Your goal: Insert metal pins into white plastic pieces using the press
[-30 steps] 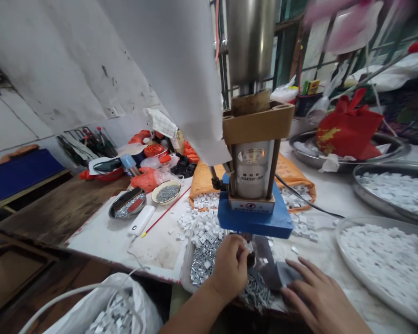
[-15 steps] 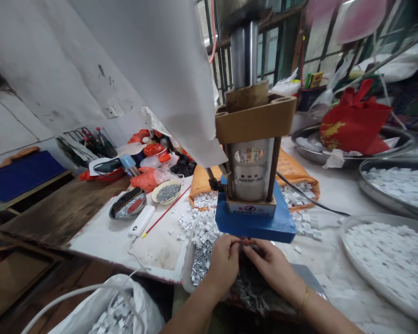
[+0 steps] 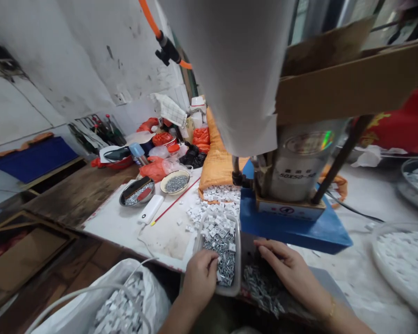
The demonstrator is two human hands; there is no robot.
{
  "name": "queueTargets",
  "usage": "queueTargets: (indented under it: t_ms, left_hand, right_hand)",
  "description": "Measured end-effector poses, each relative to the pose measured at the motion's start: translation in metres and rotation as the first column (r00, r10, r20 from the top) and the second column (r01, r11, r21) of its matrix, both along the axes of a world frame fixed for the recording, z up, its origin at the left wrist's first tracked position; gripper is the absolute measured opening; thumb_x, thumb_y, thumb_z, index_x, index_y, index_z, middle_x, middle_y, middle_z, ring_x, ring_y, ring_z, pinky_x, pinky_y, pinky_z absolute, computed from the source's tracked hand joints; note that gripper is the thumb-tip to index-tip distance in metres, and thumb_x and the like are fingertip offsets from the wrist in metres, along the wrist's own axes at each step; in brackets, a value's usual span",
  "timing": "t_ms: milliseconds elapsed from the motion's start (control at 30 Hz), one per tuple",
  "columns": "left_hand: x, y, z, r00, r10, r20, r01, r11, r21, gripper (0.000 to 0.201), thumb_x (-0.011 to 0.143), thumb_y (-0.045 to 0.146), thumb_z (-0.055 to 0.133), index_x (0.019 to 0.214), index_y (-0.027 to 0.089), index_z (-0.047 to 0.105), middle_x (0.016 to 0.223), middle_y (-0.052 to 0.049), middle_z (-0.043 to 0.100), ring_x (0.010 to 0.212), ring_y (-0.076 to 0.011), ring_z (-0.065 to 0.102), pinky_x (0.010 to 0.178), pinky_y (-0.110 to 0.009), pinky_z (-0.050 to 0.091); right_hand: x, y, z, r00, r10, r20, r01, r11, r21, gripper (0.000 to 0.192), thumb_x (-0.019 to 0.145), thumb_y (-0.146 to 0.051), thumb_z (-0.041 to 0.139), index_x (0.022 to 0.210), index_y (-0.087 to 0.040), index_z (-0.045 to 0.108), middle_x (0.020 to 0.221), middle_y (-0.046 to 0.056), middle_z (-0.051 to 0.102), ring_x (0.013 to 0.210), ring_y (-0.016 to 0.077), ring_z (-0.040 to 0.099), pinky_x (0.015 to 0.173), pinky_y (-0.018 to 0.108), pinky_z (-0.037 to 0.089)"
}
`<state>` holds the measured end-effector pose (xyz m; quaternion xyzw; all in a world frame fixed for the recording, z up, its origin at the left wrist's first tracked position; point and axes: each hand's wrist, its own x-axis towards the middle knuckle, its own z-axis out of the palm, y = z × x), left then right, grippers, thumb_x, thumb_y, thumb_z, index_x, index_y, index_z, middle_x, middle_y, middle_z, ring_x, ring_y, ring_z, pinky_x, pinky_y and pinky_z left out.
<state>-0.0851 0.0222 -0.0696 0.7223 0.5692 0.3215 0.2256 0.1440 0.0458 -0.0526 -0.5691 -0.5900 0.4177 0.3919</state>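
Note:
A clear plastic tub (image 3: 237, 278) holds small white plastic clips (image 3: 216, 228) and metal nails (image 3: 226, 266). My left hand (image 3: 200, 277) is at the tub's near left side, thumb and forefinger closed together; whatever they pinch is too small to make out. My right hand (image 3: 290, 269) is below the front of a blue-based press (image 3: 296, 232), fingertips pinched over a dark surface. Anything between those fingertips is hidden. Loose nails (image 3: 261, 290) lie in a pile between the tub and my right hand.
White clips spill from an orange woven sack (image 3: 218, 169) behind the tub. Bowls of metal pieces (image 3: 176, 183), a white power bank (image 3: 151, 209) and a red stick (image 3: 176, 202) lie left. A white bag of clips (image 3: 153, 297) stands below. A round tray (image 3: 378, 260) is right.
My hands have parted: the left moved from beneath the press to the tub, while the right stayed near the press. The view has swung left and closer to the press.

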Motion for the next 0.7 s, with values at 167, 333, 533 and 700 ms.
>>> queueTargets:
  t_ms: [167,333,533,700]
  left_hand:
    - [0.016,0.007,0.003,0.955,-0.13,-0.266,0.126,0.991,-0.033,0.02,0.074,0.01,0.055,0.089,0.019,0.065,0.089,-0.008,0.064,0.085,-0.0255,0.056,0.073,-0.036,0.043]
    - [0.029,0.011,-0.001,0.879,-0.2,-0.432,0.187,0.98,-0.073,0.018,0.072,0.007,0.053,0.079,0.019,0.063,0.086,-0.009,0.062,0.081,-0.0259,0.054,0.067,-0.035,0.038]
    - [0.024,0.009,-0.011,0.954,-0.072,-0.289,0.074,0.997,-0.004,0.018,0.078,0.006,0.048,0.075,0.018,0.061,0.079,-0.006,0.06,0.078,-0.0216,0.054,0.066,-0.032,0.038]
    - [0.025,0.008,-0.009,0.991,-0.033,-0.128,0.042,0.997,0.069,0.02,0.083,0.009,0.047,0.08,0.019,0.064,0.081,-0.006,0.06,0.079,-0.0201,0.055,0.068,-0.03,0.042]
  right_hand:
    - [0.002,-0.007,0.007,0.999,0.038,0.02,-0.038,0.999,-0.012,0.044,0.077,-0.056,0.051,0.097,-0.023,0.073,0.111,0.009,0.07,0.106,0.0305,0.061,0.089,0.042,0.05]
    - [0.004,-0.009,0.003,0.992,0.016,0.125,-0.017,1.0,0.006,0.047,0.079,-0.054,0.05,0.106,-0.021,0.069,0.115,0.01,0.068,0.108,0.0298,0.06,0.096,0.045,0.045]
    - [0.009,-0.024,0.001,0.962,-0.174,0.211,0.132,0.971,0.199,0.035,0.08,-0.049,0.05,0.099,-0.024,0.066,0.104,0.01,0.07,0.096,0.0289,0.063,0.081,0.041,0.053]
    - [0.01,-0.047,0.005,0.922,0.052,0.385,-0.169,0.945,0.278,0.02,0.079,-0.038,0.058,0.094,-0.028,0.067,0.101,0.009,0.066,0.096,0.0276,0.059,0.083,0.04,0.051]
